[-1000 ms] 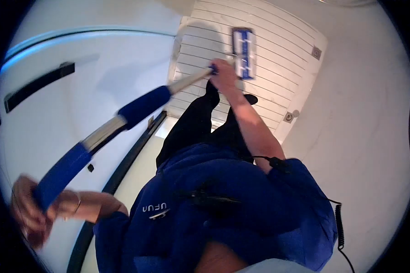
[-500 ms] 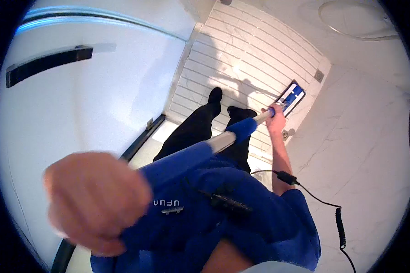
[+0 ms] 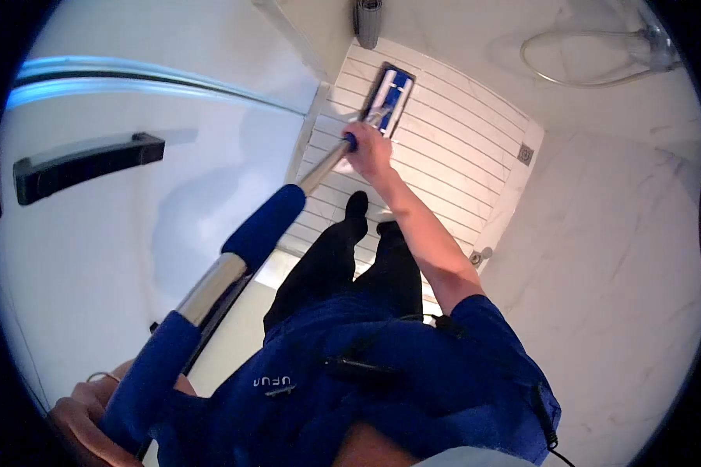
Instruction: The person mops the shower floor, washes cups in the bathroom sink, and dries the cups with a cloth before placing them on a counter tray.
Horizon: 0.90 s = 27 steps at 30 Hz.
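A flat mop with a silver pole and blue foam sleeves (image 3: pixel 265 227) runs diagonally from the lower left up to its head. Its blue-and-white rectangular head (image 3: pixel 398 92) lies on the grooved white floor near the far end. My right hand (image 3: pixel 368 152) is wrapped around the lower pole, just above the head, arm stretched forward. At the lower left, my left hand (image 3: pixel 82 416) is closed around the upper foam sleeve, partly hidden behind it. A thin band shows near that hand.
A black door handle (image 3: pixel 89 167) sticks out from the white panel on the left. A rolled grey mat (image 3: pixel 368 23) stands at the far end. On the right are a shower hose (image 3: pixel 537 66), a square drain (image 3: pixel 525 154) and a marble-look wall. My dark-shod feet (image 3: pixel 357 208) are near the middle.
The mop head has swept from the right side of the floor to the far left, my right hand travelling with it. My left hand has dropped lower and further left.
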### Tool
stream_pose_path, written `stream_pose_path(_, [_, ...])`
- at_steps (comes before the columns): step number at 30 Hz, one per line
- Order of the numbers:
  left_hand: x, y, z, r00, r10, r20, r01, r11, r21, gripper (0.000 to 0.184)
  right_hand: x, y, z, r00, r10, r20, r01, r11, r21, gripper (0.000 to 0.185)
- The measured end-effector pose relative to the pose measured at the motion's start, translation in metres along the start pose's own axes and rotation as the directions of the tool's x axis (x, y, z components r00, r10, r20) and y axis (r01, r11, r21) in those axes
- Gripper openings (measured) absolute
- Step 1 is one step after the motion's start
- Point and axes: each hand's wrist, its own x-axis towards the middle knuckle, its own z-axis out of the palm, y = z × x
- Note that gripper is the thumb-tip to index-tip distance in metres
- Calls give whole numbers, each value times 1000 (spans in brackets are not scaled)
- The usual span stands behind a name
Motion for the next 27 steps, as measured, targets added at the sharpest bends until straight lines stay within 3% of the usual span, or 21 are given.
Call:
stream_pose_path(2, [-3,-5,-10,991,76,111,-49,972,-231,9,33,-9,13,993,-1,114,8,998,-58,34])
stream_pose_path(5, [15,-20,-7,983,-119,142,103,988,116,17,49,-10,14,995,-3,95,8,998,-58,32])
stream_pose_path(8, [30,-23,-27,949,-299,98,231,873,429,28,61,-12,18,994,-10,107,15,999,-40,29])
stream_pose_path(12, [49,-29,-1,945,-254,204,170,919,356,21,54,-18,1,994,-66,81,67,998,-9,29])
stream_pose_path(15, [85,-44,36,944,-258,204,161,903,398,19,60,-23,-43,992,-113,-49,116,992,48,25])
stream_pose_path(18, [110,-75,62,933,-305,189,198,877,438,19,68,-12,-68,997,-67,-32,68,997,43,24])
stream_pose_path(19, [107,-72,51,948,-273,166,189,898,397,19,78,-11,-62,996,-80,-32,82,996,43,24])
stream_pose_path(21, [107,-59,54,963,-237,128,133,830,542,15,90,2,-64,995,-67,-76,72,996,61,25])
stream_pose_path(22, [100,-47,48,1000,27,-11,-18,867,497,11,99,9,-59,994,-82,-76,87,993,75,25])
stream_pose_path(23, [102,-55,50,950,271,-152,-173,867,467,18,112,27,-57,995,-65,-79,73,992,100,25])
stream_pose_path(24, [108,-82,60,956,254,-146,-157,865,477,18,123,47,-63,996,-44,-77,53,991,126,25])
stream_pose_path(25, [108,-113,68,881,364,-301,134,419,898,22,133,66,-71,1000,-14,15,11,990,143,22])
stream_pose_path(26, [112,-134,71,865,285,-414,267,437,859,27,135,75,-78,1000,-17,9,16,988,152,22])
stream_pose_path(27, [115,-154,73,831,199,-519,397,441,805,31,140,87,-81,992,-30,121,18,995,102,21])
